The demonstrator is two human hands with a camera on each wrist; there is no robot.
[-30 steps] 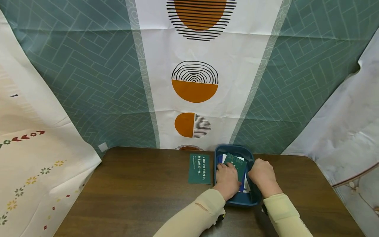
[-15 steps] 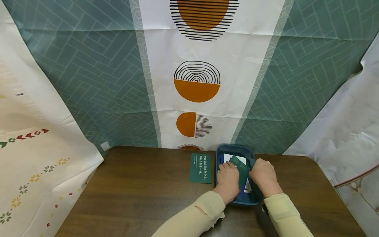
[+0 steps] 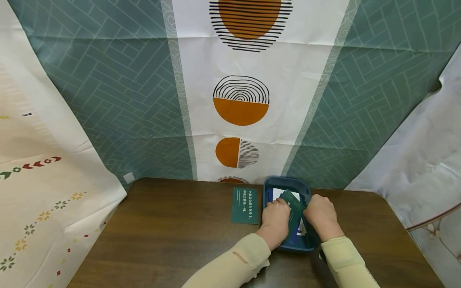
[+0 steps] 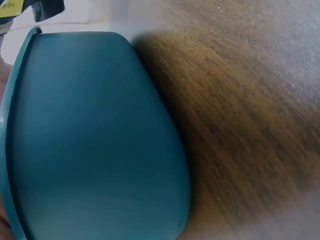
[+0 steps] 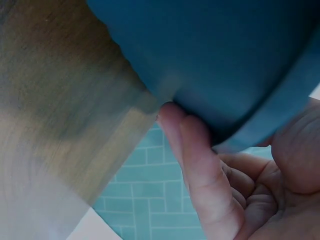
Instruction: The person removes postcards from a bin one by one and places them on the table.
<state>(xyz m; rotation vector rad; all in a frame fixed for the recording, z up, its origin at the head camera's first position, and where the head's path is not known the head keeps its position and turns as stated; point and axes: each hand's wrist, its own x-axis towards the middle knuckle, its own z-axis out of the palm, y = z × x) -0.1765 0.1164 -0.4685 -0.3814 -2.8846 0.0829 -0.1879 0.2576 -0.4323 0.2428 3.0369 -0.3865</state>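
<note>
A blue plastic bin (image 3: 297,249) stands near the table's far edge with several cards inside. My left hand (image 3: 275,224) reaches into it and holds a dark green card (image 3: 295,209), which lies tilted over a white card (image 3: 278,193) and a blue one. The fingertips on that card are mostly hidden by the hand. My right hand (image 3: 321,214) grips the bin's right rim; in the right wrist view its fingers (image 5: 205,175) press the outer wall and the thumb side overlaps the rim. In the left wrist view the bin's outer wall (image 4: 95,140) covers the work inside.
A green card with white writing (image 3: 244,206) lies flat on the brown wooden table (image 3: 173,232), left of the bin. Behind the table hangs a green and white patterned cloth (image 3: 239,60). Pale cloths hang at both sides.
The green card under my left hand has shifted and turned toward the bin's right side, baring more of the white card. My left hand's fingers have curled in more. The right hand keeps its place.
</note>
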